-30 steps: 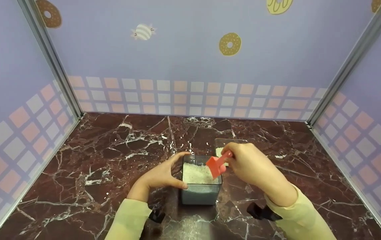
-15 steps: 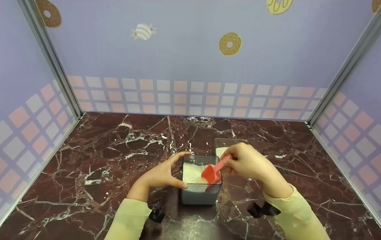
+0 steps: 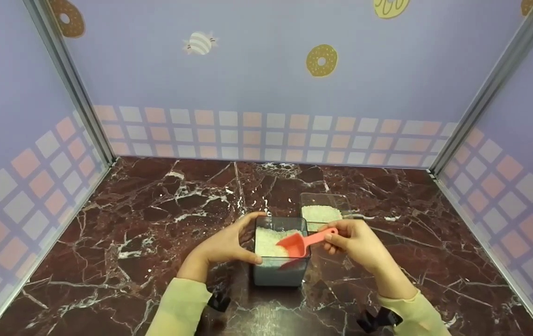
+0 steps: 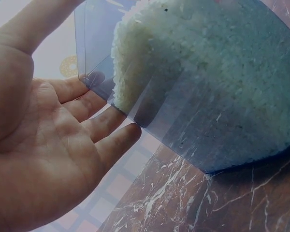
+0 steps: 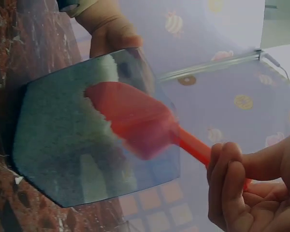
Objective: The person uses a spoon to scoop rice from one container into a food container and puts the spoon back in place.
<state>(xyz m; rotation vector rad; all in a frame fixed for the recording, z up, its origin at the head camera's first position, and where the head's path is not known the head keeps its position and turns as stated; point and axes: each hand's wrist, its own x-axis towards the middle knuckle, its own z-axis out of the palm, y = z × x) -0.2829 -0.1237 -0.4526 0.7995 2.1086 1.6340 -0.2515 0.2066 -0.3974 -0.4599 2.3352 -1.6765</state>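
A clear, blue-tinted rectangular container holding white rice stands on the marble surface. My left hand holds its left side, thumb at the near corner and fingertips at the far one. In the left wrist view those fingers touch the see-through wall. My right hand pinches the handle of a red scoop. The scoop's bowl tilts down inside the container, its front edge in the rice. Through the wall, the right wrist view shows the scoop with its tip dug into the rice.
Behind the container, to the right, is a low clear box with a smaller heap of rice. White grains lie scattered on the marble surface behind the left hand. Patterned lilac panels enclose the back and sides.
My right hand has moved down and toward me, swinging the scoop from steeply tilted to flatter and lowering its bowl into the rice. The low box shows more now. My left hand stays put.
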